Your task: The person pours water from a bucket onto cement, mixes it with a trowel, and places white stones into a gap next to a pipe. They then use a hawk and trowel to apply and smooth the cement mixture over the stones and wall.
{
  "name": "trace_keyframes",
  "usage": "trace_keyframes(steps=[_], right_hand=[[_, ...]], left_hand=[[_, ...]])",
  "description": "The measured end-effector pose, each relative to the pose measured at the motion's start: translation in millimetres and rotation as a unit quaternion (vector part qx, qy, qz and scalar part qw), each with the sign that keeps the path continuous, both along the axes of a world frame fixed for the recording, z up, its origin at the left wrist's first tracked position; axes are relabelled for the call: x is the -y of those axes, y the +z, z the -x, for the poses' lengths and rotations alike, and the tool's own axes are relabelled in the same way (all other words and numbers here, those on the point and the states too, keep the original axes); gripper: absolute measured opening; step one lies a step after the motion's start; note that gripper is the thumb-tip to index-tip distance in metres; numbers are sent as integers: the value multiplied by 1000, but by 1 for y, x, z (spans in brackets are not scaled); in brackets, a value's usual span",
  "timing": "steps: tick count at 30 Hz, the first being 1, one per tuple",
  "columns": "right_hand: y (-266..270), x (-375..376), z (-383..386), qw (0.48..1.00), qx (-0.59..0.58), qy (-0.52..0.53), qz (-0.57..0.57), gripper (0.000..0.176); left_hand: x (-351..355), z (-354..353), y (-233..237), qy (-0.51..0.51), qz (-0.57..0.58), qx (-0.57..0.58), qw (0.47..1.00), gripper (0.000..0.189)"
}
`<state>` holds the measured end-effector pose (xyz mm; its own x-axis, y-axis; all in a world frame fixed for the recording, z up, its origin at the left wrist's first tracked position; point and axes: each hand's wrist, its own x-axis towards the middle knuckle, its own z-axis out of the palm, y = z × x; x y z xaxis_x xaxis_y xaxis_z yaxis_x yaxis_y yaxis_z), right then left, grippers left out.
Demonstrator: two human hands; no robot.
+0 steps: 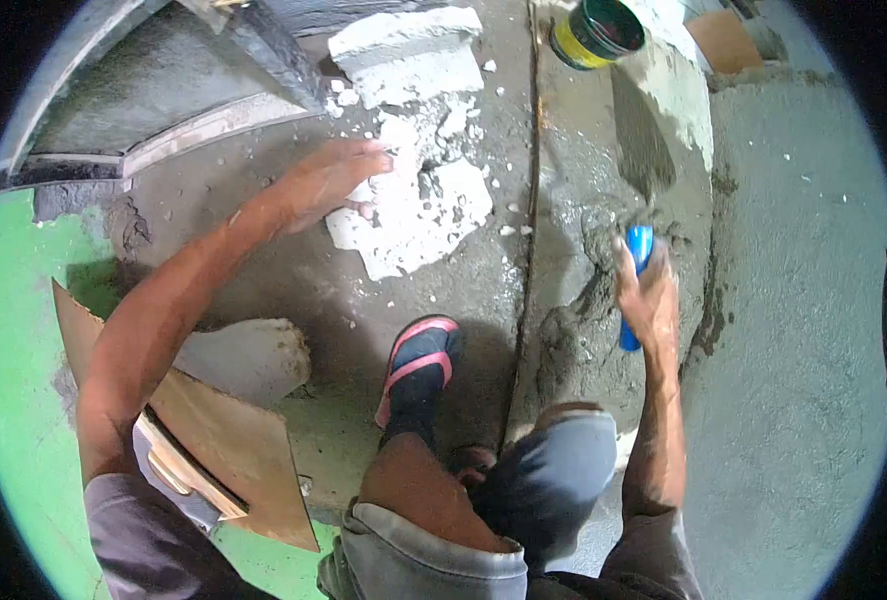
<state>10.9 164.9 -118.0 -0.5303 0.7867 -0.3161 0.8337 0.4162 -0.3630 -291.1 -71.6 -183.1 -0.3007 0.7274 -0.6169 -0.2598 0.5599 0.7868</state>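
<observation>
My right hand (648, 295) is wrapped around the blue handle of a trowel (644, 130), whose pointed grey blade is directed away from me. Under and beside that hand lies a mound of wet grey mortar (579, 335) on a smeared board-like strip. On the left, my left hand (329, 185) reaches out with fingers stretched and thumb apart, its fingertips at the edge of a broken white slab (414, 225). White crumbs and grey bits are scattered over this slab. Behind it sits a thicker white chunk (409, 55).
A dark bucket with a yellow band (596, 35) stands at the far right. Near my left arm, a bent brown sheet (229, 440) and a wooden-handled float (179, 470) lie over green floor (14, 300). My sandalled foot (419, 365) is between the hands. Smooth grey cement (804, 300) covers the right side.
</observation>
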Motion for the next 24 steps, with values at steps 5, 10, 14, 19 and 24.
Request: trace_keyframes(steps=[5,10,14,19,24], right_hand=[[-19,15,-81,997,72,-1,15,51],[-9,35,-129,995,53,-58,62,49],[-29,19,-172,998,-42,-6,51,43],[0,0,-150,994,-55,-6,91,41],[9,-11,-120,988,-111,45,100,47]], left_hand=[[13,9,-2,27,-36,138,989,47],[19,4,35,35,-98,140,985,32],[43,0,85,16,-177,91,980,35],[121,-28,232,162,-217,-60,961,36],[269,-97,348,340,-321,-101,878,50]])
